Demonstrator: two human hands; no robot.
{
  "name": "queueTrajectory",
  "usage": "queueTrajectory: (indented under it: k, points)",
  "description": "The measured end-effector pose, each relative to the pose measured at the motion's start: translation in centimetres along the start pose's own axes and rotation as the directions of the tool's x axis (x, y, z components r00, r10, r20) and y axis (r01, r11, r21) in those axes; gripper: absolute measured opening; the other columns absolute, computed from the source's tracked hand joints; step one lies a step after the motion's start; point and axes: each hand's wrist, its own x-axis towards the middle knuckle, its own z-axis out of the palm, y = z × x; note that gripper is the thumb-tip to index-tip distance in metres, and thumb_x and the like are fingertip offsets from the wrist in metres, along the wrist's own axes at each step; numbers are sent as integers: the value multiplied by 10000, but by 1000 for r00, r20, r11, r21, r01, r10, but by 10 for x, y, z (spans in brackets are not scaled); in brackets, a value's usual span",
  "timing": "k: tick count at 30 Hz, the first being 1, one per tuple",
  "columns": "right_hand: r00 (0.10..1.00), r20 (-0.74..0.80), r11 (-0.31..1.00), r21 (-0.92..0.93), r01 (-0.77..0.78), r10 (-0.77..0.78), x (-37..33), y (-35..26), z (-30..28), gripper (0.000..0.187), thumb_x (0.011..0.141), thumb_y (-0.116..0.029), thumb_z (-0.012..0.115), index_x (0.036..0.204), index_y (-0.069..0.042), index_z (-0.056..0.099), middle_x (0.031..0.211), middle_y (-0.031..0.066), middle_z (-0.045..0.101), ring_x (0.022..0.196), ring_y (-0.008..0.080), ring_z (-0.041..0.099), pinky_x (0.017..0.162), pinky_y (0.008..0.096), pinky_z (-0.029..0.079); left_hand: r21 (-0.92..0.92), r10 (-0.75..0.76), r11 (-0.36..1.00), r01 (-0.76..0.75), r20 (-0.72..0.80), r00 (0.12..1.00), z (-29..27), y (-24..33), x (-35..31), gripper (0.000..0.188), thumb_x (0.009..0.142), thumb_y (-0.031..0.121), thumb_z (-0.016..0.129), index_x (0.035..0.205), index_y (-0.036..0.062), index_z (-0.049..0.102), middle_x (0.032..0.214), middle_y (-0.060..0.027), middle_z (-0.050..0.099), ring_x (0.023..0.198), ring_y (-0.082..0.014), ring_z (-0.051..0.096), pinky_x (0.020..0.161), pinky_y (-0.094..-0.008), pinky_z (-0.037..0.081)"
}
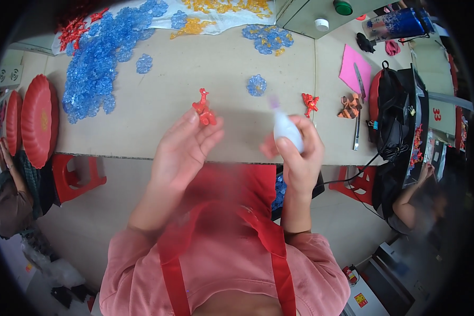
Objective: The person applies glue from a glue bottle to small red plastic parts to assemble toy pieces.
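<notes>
Between the fingers of my left hand (181, 147) is a small red plastic figurine (203, 109), held up over the table's near edge. My right hand (304, 152) grips a white squeeze bottle (288, 131) whose thin purple tip points up and away, slightly blurred. The bottle stays apart from the figurine. Just right of it a second red figurine (310, 104) lies on the table (184, 63). A round cluster of clear blue plastic pieces (257, 85) lies beyond the bottle.
A large heap of clear blue pieces (97, 63) covers the left. Yellow pieces (226, 6) lie on white sheeting behind. To the right are a pink sheet (353, 66), tweezers (357, 129) and a black bag (394, 105). Red scalloped trays (39, 121) stand left; other people sit at both sides.
</notes>
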Motion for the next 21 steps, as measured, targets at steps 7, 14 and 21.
queueTrajectory:
  k: [7, 14, 21]
  points:
    - [981, -3, 745, -651, 147, -196, 72, 22, 4, 327, 696, -50, 707, 967, 2, 531, 763, 58, 591, 626, 142, 581, 554, 227, 478, -56, -63, 997, 61, -36, 997, -3, 2, -3, 265, 893, 152, 500, 1119, 14, 496, 1032, -66, 569, 1000, -199, 560, 877, -322, 468]
    - [996, 80, 777, -625, 74, -31, 71, 12, 8, 198, 677, -36, 707, 838, 23, 608, 815, 125, 652, 742, 168, 629, 660, 261, 492, -1, 56, 998, -56, -22, 998, -7, 6, -4, 279, 897, 131, 489, 1141, -3, 484, 1039, -85, 570, 991, -201, 570, 858, -312, 479]
    - [818, 408, 907, 291, 305, -406, 37, 51, -7, 203, 738, -114, 715, 859, -67, 559, 799, 146, 605, 717, 217, 570, 591, 296, 452, 106, 69, 991, -81, 119, 991, 16, -4, -8, 328, 899, 77, 472, 1193, -63, 439, 1062, -112, 566, 944, -216, 591, 864, -345, 479]
